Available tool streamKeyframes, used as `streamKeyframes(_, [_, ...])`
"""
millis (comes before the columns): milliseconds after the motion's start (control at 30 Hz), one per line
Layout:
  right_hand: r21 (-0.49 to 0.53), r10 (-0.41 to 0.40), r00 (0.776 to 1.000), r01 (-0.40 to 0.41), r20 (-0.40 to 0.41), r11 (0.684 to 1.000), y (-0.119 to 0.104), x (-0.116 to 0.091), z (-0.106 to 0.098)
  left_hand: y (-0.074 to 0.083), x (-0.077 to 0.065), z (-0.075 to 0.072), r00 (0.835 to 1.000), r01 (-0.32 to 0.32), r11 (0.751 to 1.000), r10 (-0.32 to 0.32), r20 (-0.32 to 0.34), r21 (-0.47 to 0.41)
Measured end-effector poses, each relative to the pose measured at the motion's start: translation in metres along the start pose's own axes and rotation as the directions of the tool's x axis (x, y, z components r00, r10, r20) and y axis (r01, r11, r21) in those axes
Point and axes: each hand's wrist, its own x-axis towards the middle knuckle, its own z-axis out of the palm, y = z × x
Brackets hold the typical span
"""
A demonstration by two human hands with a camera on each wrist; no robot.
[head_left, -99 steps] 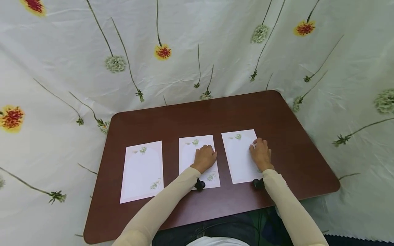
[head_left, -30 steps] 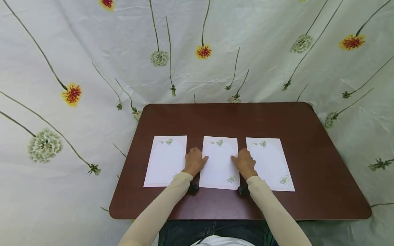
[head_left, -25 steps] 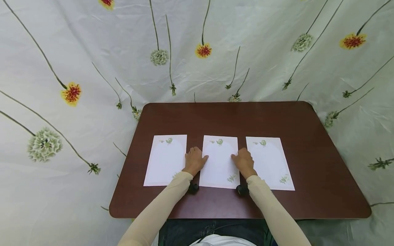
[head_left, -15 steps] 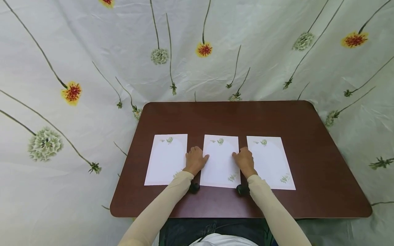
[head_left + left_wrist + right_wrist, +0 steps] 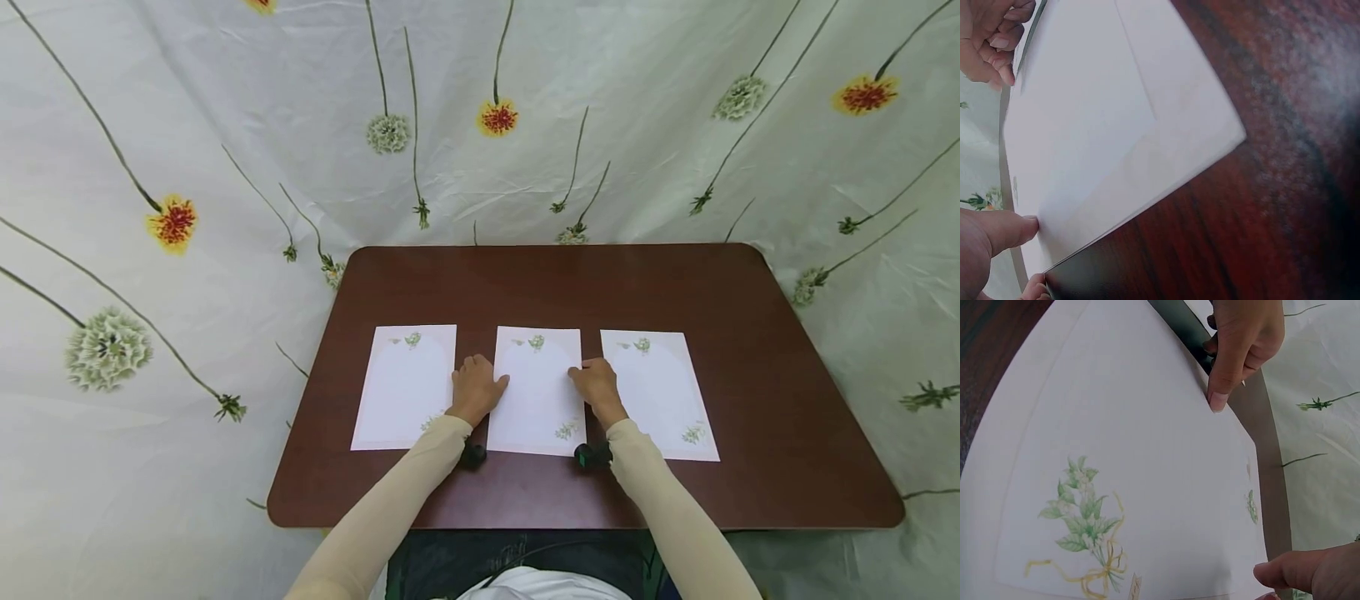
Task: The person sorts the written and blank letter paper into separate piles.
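Three white sheets of stationery paper with green floral prints lie in a row on a brown table. My left hand grips the left edge of the middle sheet. In the left wrist view its thumb lies on top of the paper, fingers at the edge. My right hand holds the opposite edge; its thumb shows over the paper in the right wrist view. Beside the hands lie the left sheet and the right sheet.
Narrow strips of tabletop separate the sheets, the left one wider. A white cloth with printed flowers hangs behind and around the table. Dark wrist cameras sit under both sleeves.
Over three seconds ago my hands were at the right sides of the middle and right sheets; both have moved left to the middle sheet. In the last second they stay nearly still.
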Motion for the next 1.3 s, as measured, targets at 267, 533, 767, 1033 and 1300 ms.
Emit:
streamKeyframes(267, [0.076,0.021,1.0,-0.019,-0.017,0.997,0.003,0.005,-0.002,-0.002,0.0,0.002,1.0,-0.006,1.0,0.006,-0.01,-0.003])
streamKeyframes(533, [-0.044,-0.068,0.998,0.068,0.001,0.997,0.01,0.008,-0.009,-0.001,-0.002,0.001,1.0,-0.019,1.0,0.019,-0.017,-0.008])
streamKeyframes(767, [-0.184,-0.174,0.984,0.178,0.035,0.967,0.007,0.009,-0.013,0.0,0.0,-0.001,1.0,-0.007,1.0,0.008,-0.012,0.009])
streamKeyframes(1033, [-0.114,-0.209,0.978,0.21,0.025,0.971,0.01,0.013,-0.015,0.0,0.0,-0.001,0.999,-0.024,1.0,0.024,-0.026,-0.016])
streamKeyframes(1300, [-0.014,-0.189,0.982,0.19,0.027,0.982,0.009,0.012,-0.014,-0.001,-0.001,-0.003,0.999,-0.03,0.998,0.028,-0.034,-0.055])
